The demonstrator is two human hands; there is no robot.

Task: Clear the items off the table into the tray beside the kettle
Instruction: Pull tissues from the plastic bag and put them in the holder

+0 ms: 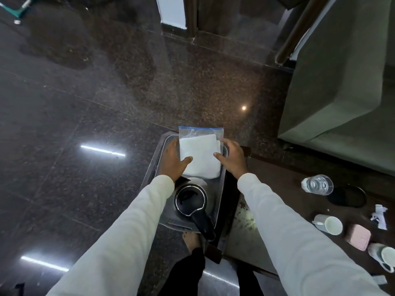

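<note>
A clear zip bag with a blue seal and folded white napkins inside (199,154) hangs over the far end of the metal tray (220,195). My left hand (174,160) grips the bag's left edge and my right hand (232,158) grips its right edge. The black kettle (191,200) stands in the near half of the tray, handle pointing toward me. On the dark table (277,180) to the right lie a clear water bottle (317,184) on its side, two white cups (329,224) (383,257), a pink block (358,237) and torn white paper (379,216).
A round black coaster or lid (347,196) sits behind the bottle. A grey-green sofa (342,82) stands at the far right. The polished granite floor (96,124) spreads to the left and ahead. My bare foot (192,241) shows below the tray.
</note>
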